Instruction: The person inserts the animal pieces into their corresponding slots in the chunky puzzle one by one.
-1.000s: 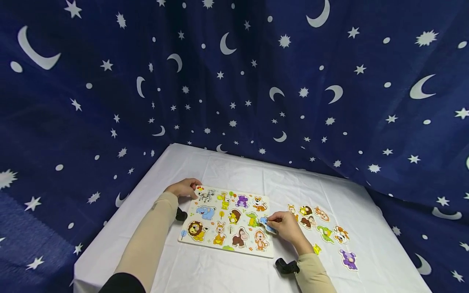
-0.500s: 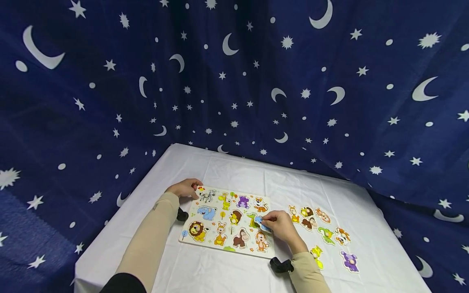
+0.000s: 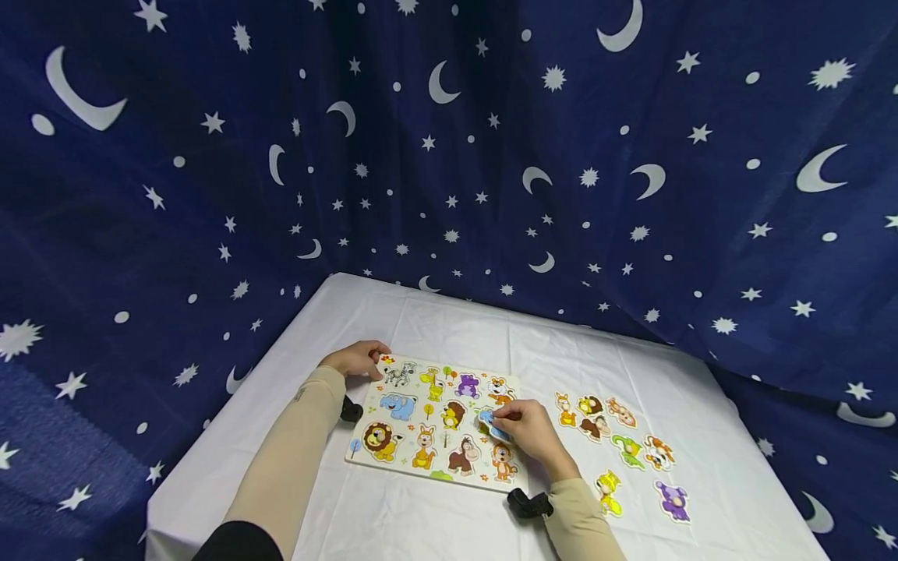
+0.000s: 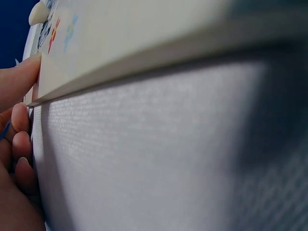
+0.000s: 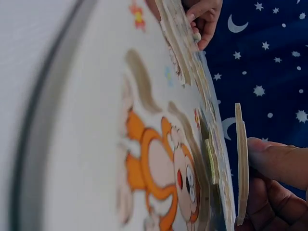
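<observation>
The white animal puzzle board (image 3: 443,456) lies flat on the table. My left hand (image 3: 356,361) holds its far left corner; in the left wrist view the thumb (image 4: 21,79) lies on the corner edge, with the fingers curled beside it. Between thumb and fingers, my right hand (image 3: 533,432) pinches a blue animal puzzle piece (image 3: 500,432) over the board's right side, where it overlaps the crocodile picture. Seen edge-on in the right wrist view, the piece (image 5: 242,168) stands just off the board's face. The monkey picture (image 5: 159,168) lies in a recess near it.
Right of the board lie several loose animal pieces, among them a purple one (image 3: 673,501), a yellow giraffe (image 3: 608,492), a green crocodile (image 3: 628,450) and a tiger (image 3: 659,452). White cloth covers the table (image 3: 449,327). A dark blue star-and-moon curtain (image 3: 435,195) hangs behind.
My right hand has moved left with the blue piece, from the board's right edge to over the crocodile picture. The yellow giraffe piece has come into full view. My left hand stays at the corner.
</observation>
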### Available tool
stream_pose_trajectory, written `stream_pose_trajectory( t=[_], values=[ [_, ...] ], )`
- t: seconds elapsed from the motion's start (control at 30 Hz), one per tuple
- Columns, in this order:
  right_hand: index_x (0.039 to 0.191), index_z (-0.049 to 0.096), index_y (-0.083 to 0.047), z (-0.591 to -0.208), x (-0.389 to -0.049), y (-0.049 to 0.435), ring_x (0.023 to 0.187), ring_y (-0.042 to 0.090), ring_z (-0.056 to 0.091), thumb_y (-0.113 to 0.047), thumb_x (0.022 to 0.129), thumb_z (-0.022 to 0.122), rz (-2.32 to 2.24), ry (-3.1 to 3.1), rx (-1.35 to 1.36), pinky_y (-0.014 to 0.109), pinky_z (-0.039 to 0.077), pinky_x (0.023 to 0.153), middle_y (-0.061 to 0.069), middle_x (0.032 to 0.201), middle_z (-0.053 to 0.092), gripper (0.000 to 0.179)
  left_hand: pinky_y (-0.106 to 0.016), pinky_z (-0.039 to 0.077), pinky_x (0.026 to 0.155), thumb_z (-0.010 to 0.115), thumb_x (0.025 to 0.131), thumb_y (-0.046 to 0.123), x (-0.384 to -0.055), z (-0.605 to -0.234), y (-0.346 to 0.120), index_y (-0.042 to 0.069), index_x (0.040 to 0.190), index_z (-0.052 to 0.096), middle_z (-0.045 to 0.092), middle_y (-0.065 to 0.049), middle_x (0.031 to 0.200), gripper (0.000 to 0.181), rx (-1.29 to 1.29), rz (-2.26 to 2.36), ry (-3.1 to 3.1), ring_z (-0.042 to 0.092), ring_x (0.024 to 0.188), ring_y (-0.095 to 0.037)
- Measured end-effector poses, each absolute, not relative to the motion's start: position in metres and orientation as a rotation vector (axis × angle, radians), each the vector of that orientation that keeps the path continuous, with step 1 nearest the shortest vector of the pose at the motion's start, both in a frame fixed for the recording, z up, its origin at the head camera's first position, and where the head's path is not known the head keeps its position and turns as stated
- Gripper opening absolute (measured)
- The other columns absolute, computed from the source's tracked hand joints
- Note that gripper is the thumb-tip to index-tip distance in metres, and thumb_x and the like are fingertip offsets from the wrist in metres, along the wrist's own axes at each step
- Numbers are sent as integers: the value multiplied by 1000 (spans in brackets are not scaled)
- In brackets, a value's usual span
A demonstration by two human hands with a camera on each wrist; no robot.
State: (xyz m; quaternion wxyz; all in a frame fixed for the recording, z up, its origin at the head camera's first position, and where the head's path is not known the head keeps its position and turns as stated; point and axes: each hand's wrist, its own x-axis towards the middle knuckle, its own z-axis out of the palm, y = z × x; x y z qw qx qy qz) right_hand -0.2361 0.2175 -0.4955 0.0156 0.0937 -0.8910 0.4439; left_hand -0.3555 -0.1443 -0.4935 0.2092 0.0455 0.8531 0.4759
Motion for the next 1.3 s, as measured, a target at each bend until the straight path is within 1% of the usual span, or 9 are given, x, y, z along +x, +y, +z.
stream_pose_trajectory(
  t=[0.27,0.53,0.7,0.9,1.1,1.3],
  values=[
    [86,77,-1,-497,-240,208,69,4,58,1,83,76,1379,-2789,297,20,48,63,10,85,74,4,-33,33,80,75,78,-9,-354,-491,-144,2,130,56,41,-5,93,56,117,1343,2359,40,89,-19],
    [86,77,0,-497,-240,197,71,4,59,1,83,75,1443,-2767,329,19,49,64,12,87,74,5,-35,32,83,76,78,-7,-355,-494,-144,4,129,57,41,-4,92,56,102,1331,2369,41,91,-20],
    [87,77,-2,-499,-242,189,69,4,59,1,83,75,1468,-2762,348,20,49,61,11,87,73,5,-36,32,84,76,78,-8,-356,-494,-144,4,129,57,41,-5,93,55,97,1326,2371,42,92,-21],
    [86,78,-2,-500,-245,178,72,3,60,1,83,76,1463,-2756,421,20,50,64,12,87,74,5,-36,32,84,76,79,-7,-355,-493,-145,5,128,57,41,-4,93,54,82,1330,2368,42,93,-20],
    [86,78,-1,-501,-246,168,72,5,62,1,82,76,1464,-2760,444,20,51,64,12,88,74,5,-37,32,84,77,79,-7,-353,-493,-146,4,129,57,40,-5,92,55,101,1344,2355,41,91,-20],
    [87,78,-2,-499,-248,161,76,12,65,0,84,75,1484,-2756,444,21,52,65,13,89,74,5,-37,31,85,77,79,-6,-354,-492,-145,5,129,58,40,-4,92,55,110,1327,2380,42,92,-20]
  ],
)
